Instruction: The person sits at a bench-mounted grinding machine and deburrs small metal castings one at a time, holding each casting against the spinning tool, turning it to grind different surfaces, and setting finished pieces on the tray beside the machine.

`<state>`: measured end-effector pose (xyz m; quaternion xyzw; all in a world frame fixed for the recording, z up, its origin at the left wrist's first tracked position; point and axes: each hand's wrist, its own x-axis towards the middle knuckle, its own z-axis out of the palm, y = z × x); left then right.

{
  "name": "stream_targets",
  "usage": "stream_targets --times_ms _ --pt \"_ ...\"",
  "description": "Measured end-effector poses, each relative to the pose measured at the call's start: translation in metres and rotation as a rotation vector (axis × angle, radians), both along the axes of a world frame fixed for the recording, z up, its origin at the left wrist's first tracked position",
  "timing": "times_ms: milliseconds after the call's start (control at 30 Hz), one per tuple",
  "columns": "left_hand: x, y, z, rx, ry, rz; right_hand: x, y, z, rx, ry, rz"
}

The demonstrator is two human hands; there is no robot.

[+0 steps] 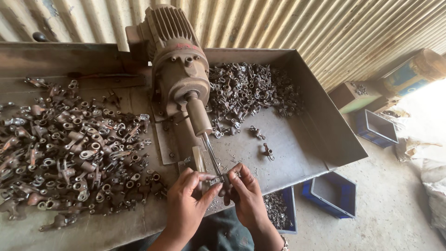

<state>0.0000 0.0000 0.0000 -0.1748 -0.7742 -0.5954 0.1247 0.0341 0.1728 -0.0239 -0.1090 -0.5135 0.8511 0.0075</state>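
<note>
— At the near edge of the worktop (116,227), what is the person doing?

— Both hands are meeting at the tip of the thin steel spindle (211,155) that is sticking out of the rust-brown motor (179,69). The left hand (186,202) is pinching a small metal part (222,179) with thumb and forefinger, so that grip is narrow and closed on it. The right hand (246,193) is closing on the same part from the other side, fingers curled tight.

— How is a step like this best handled?

— Judging from the frame, it is calling for the part to be kept square to the spindle, fingertips staying clear of the shaft, and both hands steadying it evenly so it is not twisting.

— What are the materials looking like?

— On the left, a heap of cast parts (69,148) is lying loose: dull grey and rusty, with ring-shaped eyes and short curved arms, rough-surfaced. Behind the motor, in the sheet-metal tray (325,125), a darker pile of smaller pieces (251,88) is sitting well apart from the hands, with two strays nearer. The motor housing is ribbed and grimy. Blue plastic bins (332,195) are standing on the dusty floor, one below the worktop edge holding more pieces. Corrugated metal sheeting (302,28) is forming the wall behind.
</note>
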Motion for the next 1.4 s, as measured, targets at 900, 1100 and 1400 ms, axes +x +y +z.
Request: stream_targets --times_ms 900,1100,1400 --pt "-0.037 0.022 -0.038 0.581 -0.442 -0.131 -0.042 -0.017 0.001 -0.192 0.015 -0.014" --pt "-0.038 0.014 -0.029 0.518 -0.417 -0.157 -0.038 -0.011 0.002 -0.070 -0.070 -0.053" --pt "-0.013 -0.053 0.026 0.278 -0.434 0.039 -0.003 0.097 -0.003 1.165 -0.200 -0.042"
